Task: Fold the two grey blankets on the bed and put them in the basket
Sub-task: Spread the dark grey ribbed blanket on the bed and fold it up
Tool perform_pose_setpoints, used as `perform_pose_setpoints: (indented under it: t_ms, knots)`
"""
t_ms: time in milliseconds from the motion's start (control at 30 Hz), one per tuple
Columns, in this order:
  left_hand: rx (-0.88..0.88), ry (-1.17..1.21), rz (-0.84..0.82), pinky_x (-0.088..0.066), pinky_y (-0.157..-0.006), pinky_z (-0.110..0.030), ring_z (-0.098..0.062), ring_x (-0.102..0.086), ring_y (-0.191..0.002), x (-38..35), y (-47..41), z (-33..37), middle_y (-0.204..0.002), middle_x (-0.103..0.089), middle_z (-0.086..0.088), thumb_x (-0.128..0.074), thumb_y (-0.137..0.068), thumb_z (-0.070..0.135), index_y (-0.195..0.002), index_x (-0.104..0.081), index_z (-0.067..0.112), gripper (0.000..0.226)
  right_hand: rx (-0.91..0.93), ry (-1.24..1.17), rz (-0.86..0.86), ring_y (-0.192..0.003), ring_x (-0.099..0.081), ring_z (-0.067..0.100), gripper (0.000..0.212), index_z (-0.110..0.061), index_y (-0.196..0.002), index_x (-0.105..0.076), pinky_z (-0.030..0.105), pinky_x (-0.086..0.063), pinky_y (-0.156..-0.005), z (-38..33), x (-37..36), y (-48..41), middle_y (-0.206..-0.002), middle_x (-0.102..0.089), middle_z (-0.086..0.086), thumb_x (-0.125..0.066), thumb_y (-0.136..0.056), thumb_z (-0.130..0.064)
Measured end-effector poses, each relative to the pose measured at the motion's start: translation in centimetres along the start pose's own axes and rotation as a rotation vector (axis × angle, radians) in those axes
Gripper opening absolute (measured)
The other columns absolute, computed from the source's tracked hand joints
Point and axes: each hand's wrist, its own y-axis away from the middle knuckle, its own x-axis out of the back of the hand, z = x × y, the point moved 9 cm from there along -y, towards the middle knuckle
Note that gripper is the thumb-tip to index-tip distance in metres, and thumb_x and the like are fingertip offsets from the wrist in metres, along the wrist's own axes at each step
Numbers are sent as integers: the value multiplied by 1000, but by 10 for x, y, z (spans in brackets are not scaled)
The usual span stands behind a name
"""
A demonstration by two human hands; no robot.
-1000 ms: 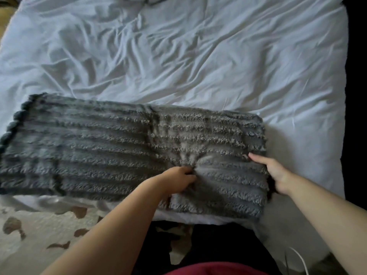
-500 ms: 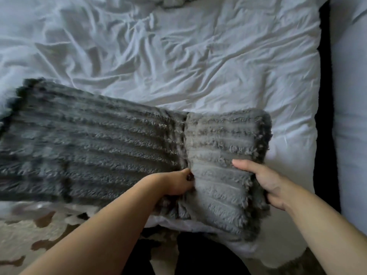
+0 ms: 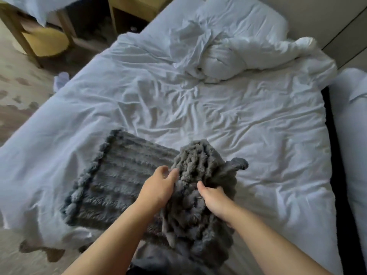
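The folding of one grey blanket (image 3: 119,181) is judged to be in hand, and it is not yet finished. The blanket is found at the near edge of the bed (image 3: 248,120). Its left part is spread flat on the white sheet, while its right part is raised off the sheet and bunched between the hands. Some grey fabric is also seen hanging below the raised part at the bottom of the view. Whether that belongs to this blanket or to the second one cannot be told. No basket can be made out with certainty. A round yellow object (image 3: 45,42) is seen under a table well away at the far left, but what it is cannot be said.

The next move is judged to call for the raised part to be carried over leftward and laid squarely on the flat part, edges matched, before anything is lifted away.

The left hand (image 3: 158,187) is held loosely open, its fingers (image 3: 174,172) nearly straight and laid against the left side of the raised bunch. No pinch is seen there. The right hand (image 3: 213,198) is closed on the blanket, its thumb (image 3: 200,185) pressed on top and its fingers buried in the pile beneath.
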Motion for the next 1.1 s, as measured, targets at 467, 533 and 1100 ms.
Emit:
perform_pose_setpoints:
  t_ms: [467, 533, 1100]
  knots:
    - [285, -691, -168, -25, -109, -57, -42, -5, -144, -92, 58, 36, -155, 4, -27, -73, -61, 69, -149, 18, 11, 140, 428, 33, -25, -102, -59, 19, 46, -24, -97, -67, 27, -47, -91, 0, 49, -19, -103, -68, 1, -46, -77, 12]
    - [378, -744, -123, -25, -107, -61, -47, -4, -142, -99, 57, 34, -154, 6, -31, -73, -78, 39, -150, 18, 10, 119, 549, 151, -40, -99, -59, 11, 41, -27, -99, -64, 10, -44, -82, -3, 59, -24, -99, -65, -7, -53, -80, 7]
    - [130, -207, -4, -44, -67, -13, -23, -61, -91, -120, 4, 6, -96, -66, -8, -44, -79, 0, -98, -61, 11, 27, 683, 310, -732, -96, -65, 20, 53, -18, -103, -68, 30, -54, -80, -38, 74, -119, -97, -74, 0, -83, -54, -2]
